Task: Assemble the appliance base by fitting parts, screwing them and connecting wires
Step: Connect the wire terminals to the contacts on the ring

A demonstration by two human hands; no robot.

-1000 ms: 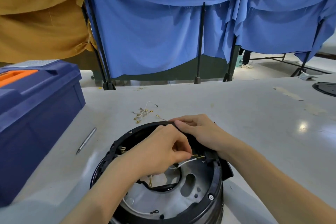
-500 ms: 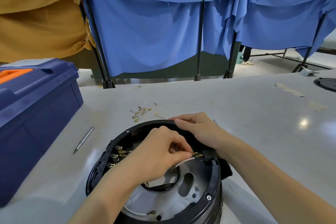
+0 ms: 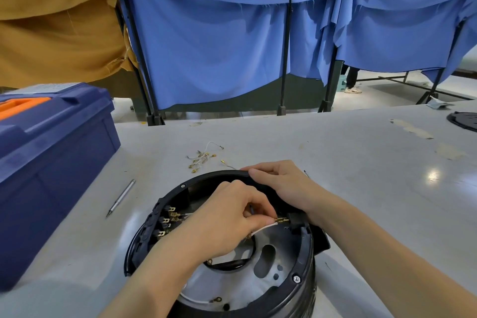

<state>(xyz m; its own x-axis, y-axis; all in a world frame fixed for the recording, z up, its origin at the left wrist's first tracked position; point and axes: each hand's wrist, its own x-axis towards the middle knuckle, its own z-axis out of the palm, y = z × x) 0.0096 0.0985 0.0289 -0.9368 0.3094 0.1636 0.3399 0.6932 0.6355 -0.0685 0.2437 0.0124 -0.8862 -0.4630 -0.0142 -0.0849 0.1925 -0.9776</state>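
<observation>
round black appliance base [image 3: 296,281] sits open-side up, white wire's [image 3: 263,228] brass terminal [image 3: 281,220] at its socket.

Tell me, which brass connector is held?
The connector on the white wire, pinched by the left hand; others lie loose on the table or line the left wall of the base.

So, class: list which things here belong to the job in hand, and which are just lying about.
In use: appliance base, held by the right hand; white wire, pinched by the left hand.
Lying about: loose wires, slim metal tool, blue toolbox, black disc.
</observation>
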